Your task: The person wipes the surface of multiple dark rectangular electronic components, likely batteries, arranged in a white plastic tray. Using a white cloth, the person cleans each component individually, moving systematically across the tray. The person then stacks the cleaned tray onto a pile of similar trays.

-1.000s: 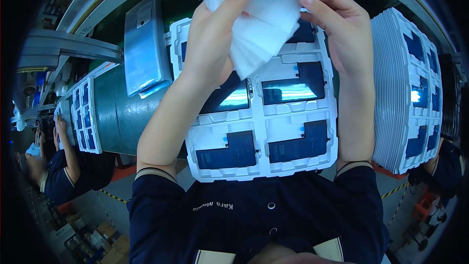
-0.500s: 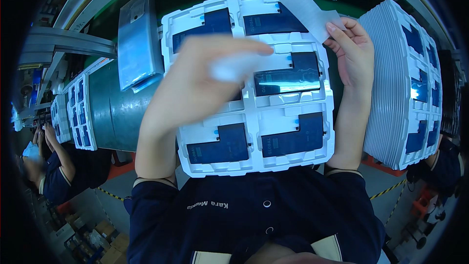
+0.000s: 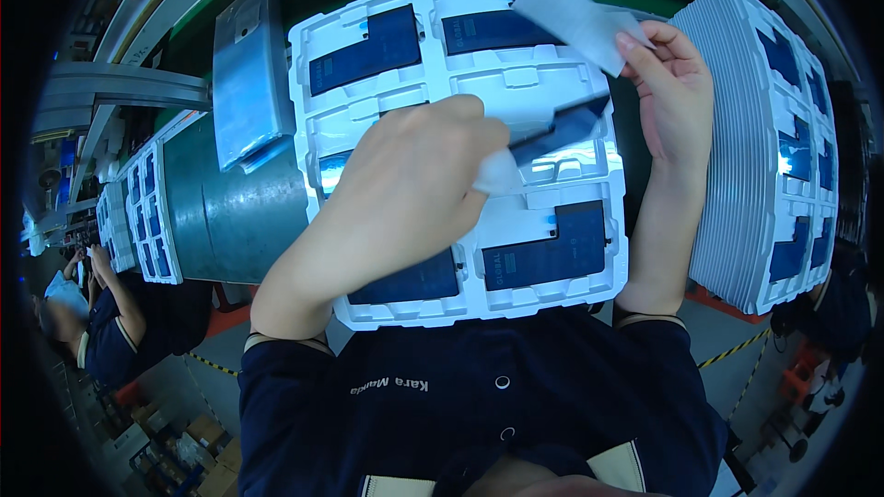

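A white moulded tray (image 3: 460,313) lies straight in front of the person, its pockets set in two columns. Most pockets hold flat dark blue rectangular packs (image 3: 543,253), each partly covered by a white patch; the pocket in the middle of the tray's right column shows a glossy, reflecting surface.

The left hand (image 3: 405,189) rests over the middle of the tray, fingers curled around a small white wad (image 3: 497,173) pressed onto a dark pack in the middle right pocket. The right hand (image 3: 672,92) is raised at the tray's far right corner, well apart from the left, pinching a thin white sheet (image 3: 571,18) between thumb and fingertips; the sheet hangs over the far right pocket.

To the right of the tray stands a tall stack of like white trays (image 3: 737,175), with blue packs visible in the top one. To the left of the tray lies a grey metal cylinder (image 3: 221,202), with a flat silvery foil pouch (image 3: 249,74) leaning on it. Further left of the cylinder sits another white tray with blue packs (image 3: 147,212). At the far left edge, another person's arm in a dark sleeve (image 3: 115,313) shows.
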The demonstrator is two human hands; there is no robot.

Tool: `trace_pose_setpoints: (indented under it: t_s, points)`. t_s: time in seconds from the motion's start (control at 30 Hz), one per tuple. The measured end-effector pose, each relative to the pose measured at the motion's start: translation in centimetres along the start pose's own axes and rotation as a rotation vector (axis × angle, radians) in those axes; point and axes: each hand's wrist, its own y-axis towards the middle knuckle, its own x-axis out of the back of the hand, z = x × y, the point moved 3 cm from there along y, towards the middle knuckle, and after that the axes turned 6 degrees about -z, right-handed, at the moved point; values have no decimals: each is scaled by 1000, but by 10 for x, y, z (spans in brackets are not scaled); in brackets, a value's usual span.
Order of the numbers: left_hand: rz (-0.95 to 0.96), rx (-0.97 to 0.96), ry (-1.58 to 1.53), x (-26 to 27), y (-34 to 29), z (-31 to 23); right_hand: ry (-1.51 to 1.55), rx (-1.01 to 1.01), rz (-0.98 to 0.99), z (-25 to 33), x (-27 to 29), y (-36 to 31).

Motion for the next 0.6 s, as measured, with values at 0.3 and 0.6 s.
trace_pose_setpoints:
  t_s: [0.3, 0.6]
  points:
    - [206, -29, -150, 15, -28, -15, -536, -122, 405, 21, -27, -29]
    - [203, 8, -209, 6, -23, -7, -570, -120, 440, 24, -27, -28]
